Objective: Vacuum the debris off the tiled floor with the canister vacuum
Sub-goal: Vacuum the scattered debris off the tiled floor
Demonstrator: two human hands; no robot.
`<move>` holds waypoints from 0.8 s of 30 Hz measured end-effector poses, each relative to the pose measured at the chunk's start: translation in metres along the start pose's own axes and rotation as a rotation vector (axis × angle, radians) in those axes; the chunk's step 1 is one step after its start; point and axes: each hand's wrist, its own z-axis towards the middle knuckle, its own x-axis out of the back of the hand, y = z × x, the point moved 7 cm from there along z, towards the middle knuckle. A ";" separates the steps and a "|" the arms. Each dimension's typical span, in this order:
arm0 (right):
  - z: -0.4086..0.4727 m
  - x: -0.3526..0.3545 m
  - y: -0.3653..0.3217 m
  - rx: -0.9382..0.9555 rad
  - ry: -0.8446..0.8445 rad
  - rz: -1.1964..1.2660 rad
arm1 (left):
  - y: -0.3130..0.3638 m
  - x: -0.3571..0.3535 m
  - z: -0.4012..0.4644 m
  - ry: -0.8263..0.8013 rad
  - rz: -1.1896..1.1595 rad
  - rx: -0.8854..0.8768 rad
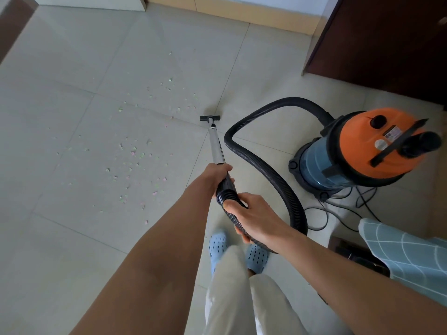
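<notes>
Left hand (219, 174) gripped the wand (216, 147), right hand (251, 217) wrapped the hose (260, 163). Nozzle (210, 118) sat at 12 o'clock, debris (135, 151) at 10, canister (358, 151) at 2. I'd sweep left slowly, nozzle flat on the floor (72, 238).

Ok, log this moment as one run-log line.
left hand grips wand | right hand grips hose | floor nozzle on tile, right of debris | canister at right

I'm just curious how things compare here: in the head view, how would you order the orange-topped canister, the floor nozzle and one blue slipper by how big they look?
1. Canister, largest.
2. Blue slipper.
3. Floor nozzle.
The slipper sits nearer the camera, so its lead over the nozzle is unsure.
</notes>
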 end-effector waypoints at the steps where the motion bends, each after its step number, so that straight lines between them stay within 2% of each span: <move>1: 0.002 -0.003 0.000 -0.001 -0.001 0.002 | 0.000 0.004 0.001 0.009 0.008 0.000; 9: -0.002 -0.017 0.000 -0.004 0.057 -0.235 | -0.017 0.016 -0.005 -0.017 -0.029 0.027; 24: -0.067 -0.080 0.030 -0.030 0.164 -0.369 | -0.096 0.035 -0.050 -0.143 -0.107 0.080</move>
